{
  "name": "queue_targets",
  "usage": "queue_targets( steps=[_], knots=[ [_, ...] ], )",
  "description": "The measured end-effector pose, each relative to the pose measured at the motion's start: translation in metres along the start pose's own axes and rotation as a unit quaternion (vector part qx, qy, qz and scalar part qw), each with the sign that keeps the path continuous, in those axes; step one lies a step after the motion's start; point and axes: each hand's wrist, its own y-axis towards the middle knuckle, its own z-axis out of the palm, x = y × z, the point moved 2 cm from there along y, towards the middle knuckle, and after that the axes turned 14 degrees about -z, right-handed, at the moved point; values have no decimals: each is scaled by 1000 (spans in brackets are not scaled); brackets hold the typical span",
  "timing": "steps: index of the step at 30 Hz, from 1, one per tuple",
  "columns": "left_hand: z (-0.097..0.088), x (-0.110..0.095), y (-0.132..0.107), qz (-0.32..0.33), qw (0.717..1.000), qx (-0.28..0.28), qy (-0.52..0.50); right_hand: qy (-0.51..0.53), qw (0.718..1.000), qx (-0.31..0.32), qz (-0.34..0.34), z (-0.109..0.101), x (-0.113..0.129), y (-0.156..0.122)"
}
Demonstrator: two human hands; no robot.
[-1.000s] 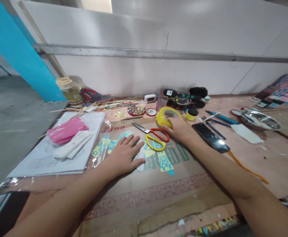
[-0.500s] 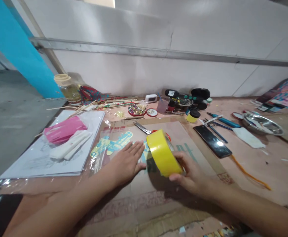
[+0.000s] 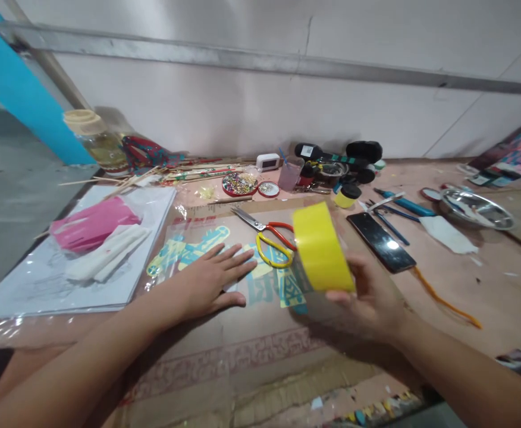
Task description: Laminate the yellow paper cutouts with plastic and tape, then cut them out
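My right hand (image 3: 370, 300) grips a roll of yellow tape (image 3: 320, 248) and holds it up above the cardboard sheet (image 3: 269, 333). My left hand (image 3: 207, 280) lies flat with fingers spread on clear film over teal and yellow paper cut-outs (image 3: 184, 252). Scissors with red and yellow handles (image 3: 269, 236) lie just beyond the left fingertips, left of the tape roll.
A black phone (image 3: 380, 241) lies right of the tape. Pink and white pieces (image 3: 95, 235) rest on papers at the left. A jar (image 3: 95, 142), sticks, bead dishes (image 3: 240, 184), small pots, blue tools and a metal bowl (image 3: 477, 209) line the back by the wall.
My right hand picked the yellow tape roll up from the back of the table and brought it toward me, then lifted it slightly. My left hand stayed flat on the film.
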Motion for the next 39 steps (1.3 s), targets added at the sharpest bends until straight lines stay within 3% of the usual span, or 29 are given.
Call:
queue_targets(
  steps=[3, 7, 10, 14, 17, 22, 28, 35, 39],
  knots=[
    [9, 10, 6, -96, 994, -44, 31, 49, 990, -86, 101, -6, -9, 2],
    [10, 14, 10, -140, 987, -68, 33, 100, 984, -64, 130, -2, -3, 5],
    [3, 8, 11, -113, 985, -122, 42, 123, 985, -27, 114, 3, 7, 4],
    [-10, -9, 19, -14, 980, -195, 46, 147, 978, -23, 144, 5, 9, 7],
    [-18, -26, 33, 35, 985, -165, 35, 126, 976, -43, 174, 4, 1, 10],
    [-25, -45, 48, 50, 994, -84, 49, 95, 980, -48, 169, 3, -11, 14],
    [-18, -46, 48, 39, 993, -61, 92, 113, 979, -27, 166, 6, -15, 15],
    [-11, -32, 55, 21, 982, -186, -9, 84, 983, -18, 165, 12, -22, 6],
    [-16, -27, 53, 33, 980, -195, -17, 81, 982, -6, 168, 14, -27, 0]
  ],
)
